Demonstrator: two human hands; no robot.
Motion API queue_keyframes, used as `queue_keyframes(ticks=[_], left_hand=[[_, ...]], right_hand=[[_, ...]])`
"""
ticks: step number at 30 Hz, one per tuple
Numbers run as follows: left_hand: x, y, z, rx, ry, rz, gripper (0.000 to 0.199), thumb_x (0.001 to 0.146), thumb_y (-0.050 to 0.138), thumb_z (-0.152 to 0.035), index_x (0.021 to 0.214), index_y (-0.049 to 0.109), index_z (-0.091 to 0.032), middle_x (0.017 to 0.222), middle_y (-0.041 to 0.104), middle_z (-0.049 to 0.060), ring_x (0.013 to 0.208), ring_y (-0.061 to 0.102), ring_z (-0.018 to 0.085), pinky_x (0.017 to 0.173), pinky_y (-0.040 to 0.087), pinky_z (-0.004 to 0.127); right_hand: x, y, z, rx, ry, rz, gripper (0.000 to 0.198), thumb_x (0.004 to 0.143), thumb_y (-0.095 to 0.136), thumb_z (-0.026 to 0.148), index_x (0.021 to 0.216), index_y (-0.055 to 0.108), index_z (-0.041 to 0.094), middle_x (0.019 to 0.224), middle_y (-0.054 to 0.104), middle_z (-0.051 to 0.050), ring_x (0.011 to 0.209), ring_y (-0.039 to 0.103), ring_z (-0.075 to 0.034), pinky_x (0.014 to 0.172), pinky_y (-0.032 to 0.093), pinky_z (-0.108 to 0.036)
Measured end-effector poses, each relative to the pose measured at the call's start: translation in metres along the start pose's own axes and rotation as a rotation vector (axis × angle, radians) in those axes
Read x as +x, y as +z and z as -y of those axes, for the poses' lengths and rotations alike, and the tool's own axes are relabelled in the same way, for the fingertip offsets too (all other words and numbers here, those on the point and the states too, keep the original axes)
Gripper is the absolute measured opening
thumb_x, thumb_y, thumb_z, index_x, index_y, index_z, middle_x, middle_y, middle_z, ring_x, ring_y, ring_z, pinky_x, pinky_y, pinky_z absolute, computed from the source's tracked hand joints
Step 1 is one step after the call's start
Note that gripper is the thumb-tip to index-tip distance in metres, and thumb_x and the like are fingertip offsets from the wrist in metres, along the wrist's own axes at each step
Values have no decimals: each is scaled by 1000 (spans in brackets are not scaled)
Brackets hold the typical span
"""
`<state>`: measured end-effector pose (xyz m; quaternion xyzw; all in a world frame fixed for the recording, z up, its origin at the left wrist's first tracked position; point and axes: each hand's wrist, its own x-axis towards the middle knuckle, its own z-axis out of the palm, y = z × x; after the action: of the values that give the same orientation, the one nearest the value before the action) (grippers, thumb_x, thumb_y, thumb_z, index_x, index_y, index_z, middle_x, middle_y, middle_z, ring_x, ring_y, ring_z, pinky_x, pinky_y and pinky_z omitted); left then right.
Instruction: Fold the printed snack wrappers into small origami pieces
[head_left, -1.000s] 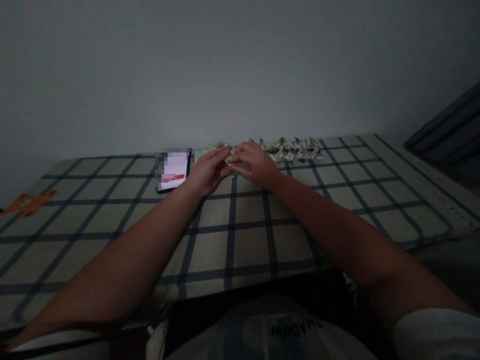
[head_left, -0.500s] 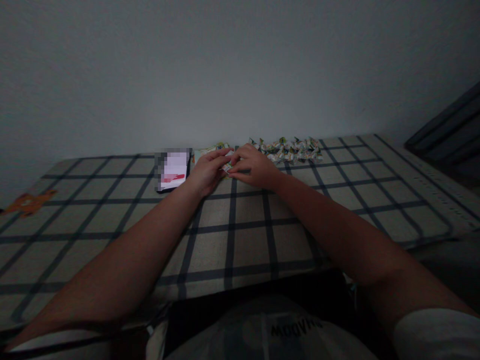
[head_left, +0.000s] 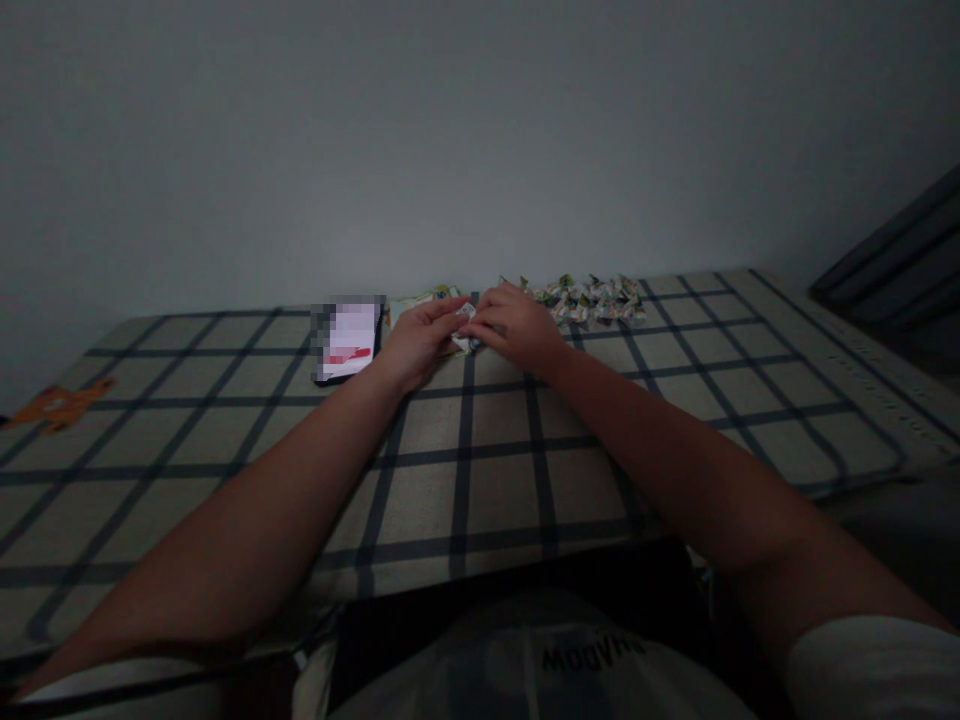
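Observation:
Close together at the back of the table, my left hand point(head_left: 418, 342) and my right hand point(head_left: 521, 328) are both closed on a small white printed wrapper point(head_left: 464, 345). Its edges show between the fingertips, and whatever may be inside it is hidden. Beyond my left hand lies a flat green-and-white printed packet or sheet point(head_left: 442, 293), partly covered by the fingers. To the right of my right hand, several small twisted pieces in printed wrappers point(head_left: 592, 302), looking like wrapped candies, lie in rows.
A phone or tablet with a lit screen point(head_left: 352, 335) lies left of my left hand. The table has a checked cloth point(head_left: 499, 490) and stands against a grey wall point(head_left: 480, 140). An orange cutout shape point(head_left: 64, 405) is at the far left.
My right hand has shifted slightly right and its fingers have drawn in on the wrapper. The wrapper looks more bunched between the fingertips. My left hand has barely moved.

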<state>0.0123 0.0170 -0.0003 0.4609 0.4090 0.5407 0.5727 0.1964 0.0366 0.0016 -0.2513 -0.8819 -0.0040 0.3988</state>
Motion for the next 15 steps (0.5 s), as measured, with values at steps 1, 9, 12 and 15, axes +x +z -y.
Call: queue_keyframes(ticks=[1, 9, 12, 15], left_hand=[[-1, 1, 0, -6, -6, 4, 29, 74, 84, -19, 102, 79, -16, 90, 76, 7, 69, 67, 11, 59, 53, 19], [-3, 1, -4, -109, 7, 59, 46, 76, 74, -9, 121, 73, -18, 77, 69, 1, 64, 64, 9, 61, 54, 19], [1, -1, -1, -121, 11, 35, 48, 75, 75, -9, 122, 72, -19, 75, 68, 0, 59, 60, 8, 56, 51, 18], [3, -3, 0, -114, 6, 24, 47, 75, 75, -9, 121, 72, -18, 80, 70, 2, 60, 60, 8, 53, 48, 17]], right_hand=[[0, 0, 0, -5, 0, 10, 32, 102, 57, 41, 89, 76, 17, 94, 67, -8, 95, 55, -22, 91, 42, -38], [-1, 1, -3, -20, 2, -1, 28, 102, 58, 39, 92, 75, 19, 97, 64, -7, 97, 53, -22, 92, 41, -38], [-2, -1, -1, -47, -22, -13, 25, 100, 61, 40, 96, 77, 22, 102, 64, -7, 99, 53, -23, 93, 41, -40], [-1, -3, 1, -83, -24, -36, 28, 101, 58, 42, 95, 77, 22, 102, 64, -8, 100, 52, -24, 92, 41, -41]])
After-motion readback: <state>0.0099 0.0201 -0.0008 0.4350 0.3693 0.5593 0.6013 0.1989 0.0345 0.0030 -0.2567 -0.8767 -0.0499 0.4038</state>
